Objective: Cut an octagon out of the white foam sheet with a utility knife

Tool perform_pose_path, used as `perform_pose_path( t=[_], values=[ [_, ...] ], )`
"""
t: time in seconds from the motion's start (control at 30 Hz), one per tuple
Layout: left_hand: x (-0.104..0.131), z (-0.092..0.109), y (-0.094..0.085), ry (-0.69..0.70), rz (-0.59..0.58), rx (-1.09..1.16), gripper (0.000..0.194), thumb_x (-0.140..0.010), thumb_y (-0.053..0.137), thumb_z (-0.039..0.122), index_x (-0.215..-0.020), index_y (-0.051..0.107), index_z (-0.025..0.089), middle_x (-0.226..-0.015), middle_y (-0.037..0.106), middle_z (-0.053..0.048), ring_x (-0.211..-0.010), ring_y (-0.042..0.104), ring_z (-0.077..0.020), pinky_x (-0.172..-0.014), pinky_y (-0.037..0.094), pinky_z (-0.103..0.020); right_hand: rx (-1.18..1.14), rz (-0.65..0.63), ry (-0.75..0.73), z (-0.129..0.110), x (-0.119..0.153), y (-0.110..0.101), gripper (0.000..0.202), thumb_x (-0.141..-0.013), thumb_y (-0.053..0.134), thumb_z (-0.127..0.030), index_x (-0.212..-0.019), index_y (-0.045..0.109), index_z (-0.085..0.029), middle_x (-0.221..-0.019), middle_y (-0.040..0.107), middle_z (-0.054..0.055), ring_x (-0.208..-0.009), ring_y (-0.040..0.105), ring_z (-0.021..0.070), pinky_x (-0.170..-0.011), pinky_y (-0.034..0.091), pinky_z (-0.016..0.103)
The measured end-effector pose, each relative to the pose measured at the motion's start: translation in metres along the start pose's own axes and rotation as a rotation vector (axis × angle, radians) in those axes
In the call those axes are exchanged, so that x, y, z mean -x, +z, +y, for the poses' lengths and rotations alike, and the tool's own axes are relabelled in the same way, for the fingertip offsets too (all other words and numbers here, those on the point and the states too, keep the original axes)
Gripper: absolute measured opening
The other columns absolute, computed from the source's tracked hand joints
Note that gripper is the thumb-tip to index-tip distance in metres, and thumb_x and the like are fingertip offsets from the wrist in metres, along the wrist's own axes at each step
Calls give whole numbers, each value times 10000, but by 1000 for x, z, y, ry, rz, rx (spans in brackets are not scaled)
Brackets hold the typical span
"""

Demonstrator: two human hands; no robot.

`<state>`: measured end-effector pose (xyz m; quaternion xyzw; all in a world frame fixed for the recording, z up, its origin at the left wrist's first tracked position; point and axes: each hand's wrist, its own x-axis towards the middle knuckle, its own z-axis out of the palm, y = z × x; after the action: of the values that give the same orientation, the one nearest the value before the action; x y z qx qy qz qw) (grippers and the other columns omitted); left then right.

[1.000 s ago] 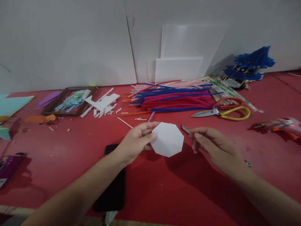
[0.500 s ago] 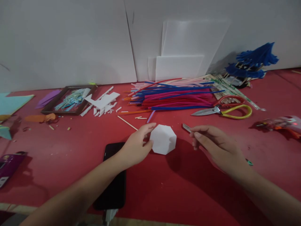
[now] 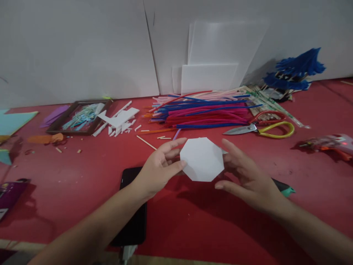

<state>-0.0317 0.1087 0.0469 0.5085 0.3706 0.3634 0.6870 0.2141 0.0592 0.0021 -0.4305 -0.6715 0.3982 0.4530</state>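
Observation:
A white octagonal piece of card or foam board (image 3: pixel 202 160) is pinched at its left edge by the thumb and fingers of my left hand (image 3: pixel 162 167), raised above the red table. My right hand (image 3: pixel 246 175) is at the octagon's right side, thumb and index finger spread apart. Behind that hand runs a craft knife (image 3: pixel 284 187) with a black and green handle; its middle is covered, so I cannot tell whether the curled fingers touch it. Below my left wrist lies a black phone (image 3: pixel 131 224).
Scissors (image 3: pixel 259 129) and a bundle of pipe cleaners (image 3: pixel 206 114) lie beyond my hands. White offcuts (image 3: pixel 121 119) and a brown frame (image 3: pixel 74 127) are at the back left. A glue gun (image 3: pixel 328 143) lies at the right, a blue fringed object (image 3: pixel 300 70) behind it.
The octagon has come up nearer to me and moved right in my left hand. My right hand has gone from pinching the craft knife to spread fingers beside the octagon.

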Motion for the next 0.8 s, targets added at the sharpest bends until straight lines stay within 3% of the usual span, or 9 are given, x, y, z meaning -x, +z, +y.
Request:
perform_pose_path(
  t=[0.1, 0.2, 0.4, 0.53, 0.63, 0.8],
  values=[
    [2, -3, 0, 51, -24, 44, 474, -858, 808, 256, -1301, 641, 223, -1271, 742, -89, -1154, 703, -217, -870, 585, -266, 22, -93, -31, 2, -2, -2, 809, -952, 705, -388, -1631, 267, -376, -1165, 735, 64, -957, 731, 207, -852, 617, 355],
    [3, -3, -1, 91, -28, 46, 429, -872, 800, 233, -1280, 667, 251, -1299, 732, -68, -1212, 679, -210, -918, 571, -262, 11, -99, -44, 1, -4, -2, 760, -981, 663, -369, -1632, 271, -356, -1244, 736, 82, -1028, 739, 209, -887, 612, 358],
    [3, 0, -2, 94, -31, -21, 447, -875, 785, 281, -1292, 632, 227, -1225, 758, -91, -1180, 693, -245, -929, 582, -337, 24, -98, -47, -1, -4, -3, 704, -994, 636, -339, -1616, 306, -320, -1207, 758, 89, -1041, 745, 208, -879, 620, 361],
    [5, 4, -1, 106, 13, -167, 496, -829, 797, 311, -1249, 559, 196, -1239, 726, -126, -1118, 699, -249, -866, 589, -334, 54, -126, -35, -3, -5, -3, 625, -989, 618, -344, -1572, 396, -298, -1228, 750, 97, -1049, 744, 215, -873, 626, 368],
    [7, 5, -1, 41, -28, -353, 629, -799, 784, 320, -1321, 455, 197, -1237, 690, -141, -1008, 711, -232, -782, 600, -332, 101, -179, -12, -6, -8, -3, 560, -961, 627, -323, -1503, 499, -275, -1281, 733, 112, -1023, 752, 218, -838, 638, 357],
    [6, -1, -5, 0, -109, -603, 529, -839, 689, 333, -1319, 526, 182, -1264, 673, -149, -1048, 701, -256, -832, 606, -392, 246, -182, 23, -9, -10, -6, 546, -896, 655, -256, -1437, 578, -272, -1390, 662, 124, -1140, 706, 254, -886, 630, 399]
  ],
)
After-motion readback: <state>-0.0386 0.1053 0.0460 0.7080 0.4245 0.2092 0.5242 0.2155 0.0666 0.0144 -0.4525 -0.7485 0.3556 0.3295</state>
